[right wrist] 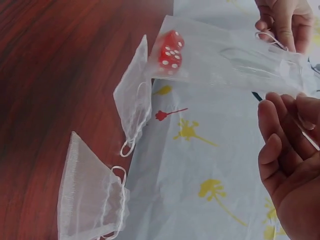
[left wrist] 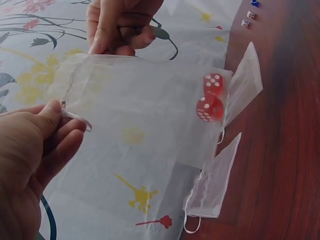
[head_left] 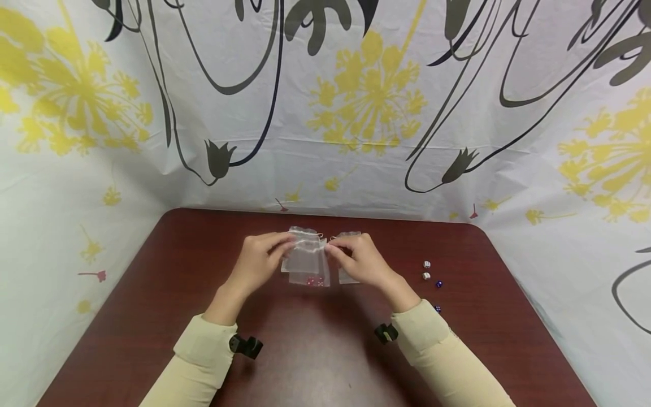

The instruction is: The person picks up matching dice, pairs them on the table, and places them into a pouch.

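Step in hand, as judged: working the mouth of the white drawstring pouch [head_left: 307, 262], two red dice [left wrist: 213, 84] already inside. Pouch is at the far middle of the worktop [head_left: 325, 350], apparently lifted off it, mouth to the far side. Left hand [head_left: 256, 257]: thumb and fingers clamped on the left mouth edge, a white cord loop [left wrist: 79, 119] beside them. Right hand [head_left: 365, 261]: thumb and fingertips pinched on the right mouth corner; cannot tell whether cord is included. Next move probably calls for an even outward pull on both cords, dice kept low. Appearance: sheer, thin, lightly creased fabric, mouth not cinched; dice translucent with white pips, together at the near, closed end. Two similar pouches [right wrist: 132, 92] [right wrist: 90, 195] lie beyond.
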A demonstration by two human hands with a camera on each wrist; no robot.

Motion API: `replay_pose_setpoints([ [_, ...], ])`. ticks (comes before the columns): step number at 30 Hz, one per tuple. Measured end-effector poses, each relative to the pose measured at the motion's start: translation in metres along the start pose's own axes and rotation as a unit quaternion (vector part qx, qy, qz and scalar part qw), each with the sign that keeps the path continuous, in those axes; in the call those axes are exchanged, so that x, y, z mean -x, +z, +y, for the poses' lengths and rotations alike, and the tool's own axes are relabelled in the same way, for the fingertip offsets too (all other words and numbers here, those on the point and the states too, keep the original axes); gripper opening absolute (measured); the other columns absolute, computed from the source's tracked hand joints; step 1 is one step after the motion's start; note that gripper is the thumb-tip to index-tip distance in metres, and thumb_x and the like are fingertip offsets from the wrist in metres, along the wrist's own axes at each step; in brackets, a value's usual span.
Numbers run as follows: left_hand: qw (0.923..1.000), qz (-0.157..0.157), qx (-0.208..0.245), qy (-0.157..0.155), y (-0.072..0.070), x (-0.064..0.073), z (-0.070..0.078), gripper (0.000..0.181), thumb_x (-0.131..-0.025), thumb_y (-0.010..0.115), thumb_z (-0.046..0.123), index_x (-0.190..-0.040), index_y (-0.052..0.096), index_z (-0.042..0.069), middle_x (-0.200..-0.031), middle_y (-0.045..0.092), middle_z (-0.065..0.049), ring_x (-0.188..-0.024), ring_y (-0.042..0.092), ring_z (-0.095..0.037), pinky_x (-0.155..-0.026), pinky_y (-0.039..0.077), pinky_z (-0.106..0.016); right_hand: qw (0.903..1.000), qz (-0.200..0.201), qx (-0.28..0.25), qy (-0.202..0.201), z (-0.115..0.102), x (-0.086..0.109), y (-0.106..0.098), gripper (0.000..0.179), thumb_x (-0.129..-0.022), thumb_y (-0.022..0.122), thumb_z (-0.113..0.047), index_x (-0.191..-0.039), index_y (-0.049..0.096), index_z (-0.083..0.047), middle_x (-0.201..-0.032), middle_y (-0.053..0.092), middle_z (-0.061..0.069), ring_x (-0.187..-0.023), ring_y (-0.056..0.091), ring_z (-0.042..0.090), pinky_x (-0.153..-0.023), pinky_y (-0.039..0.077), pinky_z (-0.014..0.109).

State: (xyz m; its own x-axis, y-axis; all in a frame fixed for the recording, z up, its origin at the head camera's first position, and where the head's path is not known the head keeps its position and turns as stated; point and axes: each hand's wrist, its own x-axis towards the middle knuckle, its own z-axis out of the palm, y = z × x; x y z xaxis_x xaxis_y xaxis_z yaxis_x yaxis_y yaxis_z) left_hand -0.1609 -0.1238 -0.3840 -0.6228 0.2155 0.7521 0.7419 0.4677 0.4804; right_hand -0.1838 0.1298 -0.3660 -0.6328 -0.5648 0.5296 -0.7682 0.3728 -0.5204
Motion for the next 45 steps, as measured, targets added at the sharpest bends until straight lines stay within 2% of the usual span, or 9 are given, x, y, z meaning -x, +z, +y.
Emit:
replay_pose_setpoints([
  [5,0.9987,0.041,0.032,0.002,-0.002,-0.003,-0.001,0.016,-0.083,0.078,-0.007,-0.099,0.076,-0.006,-0.078,0.075,-0.012,-0.060,0.070,-0.017,-0.059,0.056,-0.017,0.9992,0.024,-0.031,0.005,0.000,-0.002,-0.002,0.014,-0.098,0.066,-0.005,-0.089,0.077,-0.003,-0.071,0.071,0.006,-0.053,0.065,0.024,-0.052,0.055,0.024],
  [8,0.9988,0.042,0.023,-0.005,-0.005,-0.005,-0.002,0.012,-0.086,0.077,-0.006,-0.098,0.077,-0.005,-0.079,0.074,-0.010,-0.062,0.069,-0.016,-0.059,0.056,-0.020,0.9989,0.039,-0.026,0.008,-0.001,-0.003,-0.004,0.012,-0.097,0.067,-0.005,-0.090,0.077,-0.003,-0.068,0.070,0.005,-0.053,0.065,0.025,-0.052,0.055,0.030],
  [14,0.9959,-0.060,-0.026,-0.063,-0.008,-0.004,0.004,0.038,-0.087,0.082,0.022,-0.117,0.072,0.001,-0.094,0.070,-0.007,-0.071,0.064,-0.015,-0.062,0.054,-0.030,0.9985,0.053,-0.010,0.008,-0.003,-0.006,-0.006,0.014,-0.097,0.067,-0.006,-0.087,0.077,-0.005,-0.063,0.067,-0.003,-0.052,0.062,0.014,-0.049,0.053,0.032],
  [16,0.9919,-0.092,-0.057,-0.066,-0.007,-0.004,0.006,0.040,-0.086,0.082,0.030,-0.114,0.073,0.003,-0.088,0.068,-0.004,-0.068,0.061,-0.016,-0.060,0.051,-0.032,0.9986,0.052,-0.011,0.008,-0.003,-0.007,-0.007,0.015,-0.097,0.067,-0.007,-0.086,0.077,-0.005,-0.063,0.066,-0.004,-0.052,0.062,0.013,-0.048,0.053,0.033],
  [18,0.9894,-0.101,-0.087,-0.056,-0.007,-0.004,0.008,0.034,-0.087,0.081,0.031,-0.107,0.076,0.004,-0.083,0.069,-0.002,-0.067,0.062,-0.016,-0.061,0.051,-0.033,0.9986,0.050,-0.014,0.009,-0.004,-0.007,-0.007,0.015,-0.098,0.067,-0.007,-0.086,0.077,-0.005,-0.063,0.067,-0.004,-0.052,0.062,0.014,-0.048,0.053,0.034],
  [21,0.9906,-0.084,-0.105,-0.024,-0.008,-0.004,0.007,0.019,-0.089,0.079,0.021,-0.097,0.079,0.004,-0.078,0.071,-0.003,-0.065,0.063,-0.018,-0.061,0.053,-0.036,0.9986,0.048,-0.016,0.014,-0.004,-0.007,-0.007,0.016,-0.098,0.067,-0.007,-0.085,0.077,-0.004,-0.064,0.067,-0.004,-0.052,0.062,0.012,-0.049,0.053,0.034],
  [27,0.9897,-0.037,-0.136,0.024,-0.016,-0.002,0.001,0.012,-0.086,0.082,0.015,-0.095,0.081,0.006,-0.077,0.072,-0.003,-0.065,0.066,-0.017,-0.061,0.055,-0.036,0.9984,0.054,-0.015,0.012,-0.001,-0.006,-0.008,0.014,-0.097,0.068,-0.006,-0.086,0.077,-0.006,-0.065,0.069,-0.002,-0.053,0.060,0.003,-0.050,0.053,0.028],
  [35,0.9796,0.010,-0.192,0.060,-0.035,0.004,-0.006,0.011,-0.084,0.083,0.015,-0.089,0.080,0.006,-0.074,0.072,-0.003,-0.064,0.067,-0.021,-0.055,0.055,-0.039,0.9986,0.052,-0.010,0.003,0.000,-0.004,-0.005,0.015,-0.096,0.068,-0.004,-0.086,0.078,-0.006,-0.069,0.071,-0.001,-0.053,0.062,0.013,-0.048,0.052,0.030],
  [45,0.9680,0.031,-0.237,0.077,-0.060,0.018,-0.015,0.009,-0.082,0.082,0.008,-0.090,0.079,0.004,-0.077,0.073,-0.008,-0.069,0.071,-0.027,-0.059,0.058,-0.045,0.9981,0.055,0.025,-0.012,0.000,-0.003,-0.004,0.012,-0.095,0.069,-0.004,-0.087,0.078,-0.005,-0.070,0.072,0.004,-0.054,0.061,0.005,-0.048,0.051,0.025],
])
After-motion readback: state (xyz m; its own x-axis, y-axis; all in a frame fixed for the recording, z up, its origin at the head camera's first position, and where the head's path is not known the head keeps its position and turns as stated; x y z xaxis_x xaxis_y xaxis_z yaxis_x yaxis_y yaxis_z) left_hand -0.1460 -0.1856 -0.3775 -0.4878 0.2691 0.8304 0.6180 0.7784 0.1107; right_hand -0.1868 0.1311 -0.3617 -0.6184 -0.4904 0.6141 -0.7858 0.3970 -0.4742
